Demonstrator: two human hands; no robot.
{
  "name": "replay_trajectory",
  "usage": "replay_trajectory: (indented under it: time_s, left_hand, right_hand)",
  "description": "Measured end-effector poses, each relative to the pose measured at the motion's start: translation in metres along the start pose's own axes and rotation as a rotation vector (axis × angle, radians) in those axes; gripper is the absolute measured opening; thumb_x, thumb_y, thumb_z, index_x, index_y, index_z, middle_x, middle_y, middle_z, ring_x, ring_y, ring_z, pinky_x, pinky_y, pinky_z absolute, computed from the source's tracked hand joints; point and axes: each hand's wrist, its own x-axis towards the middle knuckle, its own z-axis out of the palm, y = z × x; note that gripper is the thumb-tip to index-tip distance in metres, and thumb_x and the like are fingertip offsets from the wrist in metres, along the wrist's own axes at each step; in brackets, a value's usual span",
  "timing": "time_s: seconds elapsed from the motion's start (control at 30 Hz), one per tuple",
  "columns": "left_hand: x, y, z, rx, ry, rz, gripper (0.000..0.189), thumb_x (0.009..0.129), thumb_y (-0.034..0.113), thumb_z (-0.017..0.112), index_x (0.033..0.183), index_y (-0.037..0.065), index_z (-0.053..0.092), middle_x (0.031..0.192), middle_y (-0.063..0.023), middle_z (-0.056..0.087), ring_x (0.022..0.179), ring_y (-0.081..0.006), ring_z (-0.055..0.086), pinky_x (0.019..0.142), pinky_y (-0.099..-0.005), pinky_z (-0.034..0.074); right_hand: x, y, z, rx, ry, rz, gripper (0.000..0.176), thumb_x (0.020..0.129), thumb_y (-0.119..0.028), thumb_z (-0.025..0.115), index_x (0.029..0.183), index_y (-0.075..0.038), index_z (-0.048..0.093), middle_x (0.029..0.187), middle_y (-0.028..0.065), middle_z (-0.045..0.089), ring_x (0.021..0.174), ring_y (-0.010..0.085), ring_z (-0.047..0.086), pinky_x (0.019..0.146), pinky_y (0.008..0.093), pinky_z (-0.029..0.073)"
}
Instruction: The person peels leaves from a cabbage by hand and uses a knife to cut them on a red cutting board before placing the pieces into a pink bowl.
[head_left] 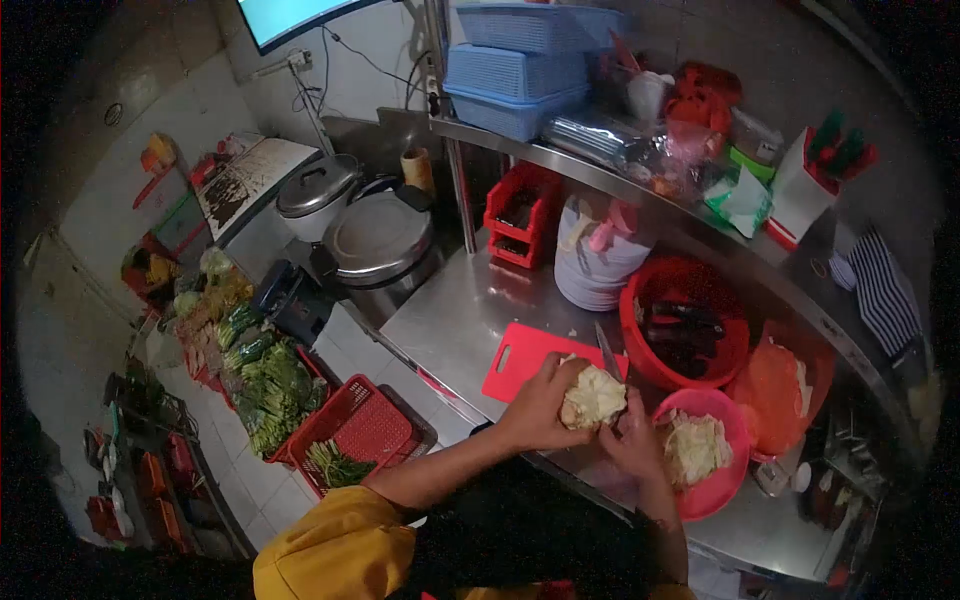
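Observation:
A pale yellow-green leafy vegetable (594, 398), looking like a cabbage piece, is held above the front edge of the steel counter. My left hand (545, 408) wraps round its left side. On its right side my right hand (632, 440) has its fingers bent close to the leaves; whether they grip it is hard to make out. Behind the hands a red cutting board (518, 362) lies on the counter, with a knife (606, 350) across its right end. Just right of my right hand, a pink bowl (735, 450) contains pale leaf pieces.
A red basin (738, 350) with dark items and a stack of white plates (590, 270) stand behind the board. An orange bag (775, 400) lies right. Large pots (378, 240) stand left; red crates (372, 425) with greens sit on the floor. A shelf (640, 178) crosses above.

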Motion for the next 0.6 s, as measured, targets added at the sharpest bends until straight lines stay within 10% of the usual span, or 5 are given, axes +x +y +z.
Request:
replay_trajectory:
  time_s: [0.47,0.6]
  left_hand:
    - [-0.003,-0.017,-0.002,-0.039,0.017,0.050,0.105,0.062,0.046,0.085,0.146,0.007,0.036,0.140,-0.0333,0.037,0.125,-0.0517,0.048,0.103,-0.0524,0.045]
    - [-0.006,-0.033,0.000,-0.189,0.020,-0.052,0.093,0.066,0.043,0.082,0.141,0.006,0.043,0.129,-0.0244,0.051,0.115,-0.0437,0.057,0.097,-0.0502,0.049]
  right_hand:
    - [0.020,0.017,-0.008,-0.236,0.047,-0.004,0.076,0.078,0.010,0.048,0.150,-0.003,0.028,0.146,0.0139,0.041,0.134,0.0247,0.044,0.112,0.0368,0.036]
    - [0.016,-0.009,-0.010,-0.230,-0.008,0.081,0.065,0.085,0.005,0.048,0.149,0.000,0.034,0.145,0.0170,0.045,0.133,0.0270,0.046,0.111,0.0385,0.036]
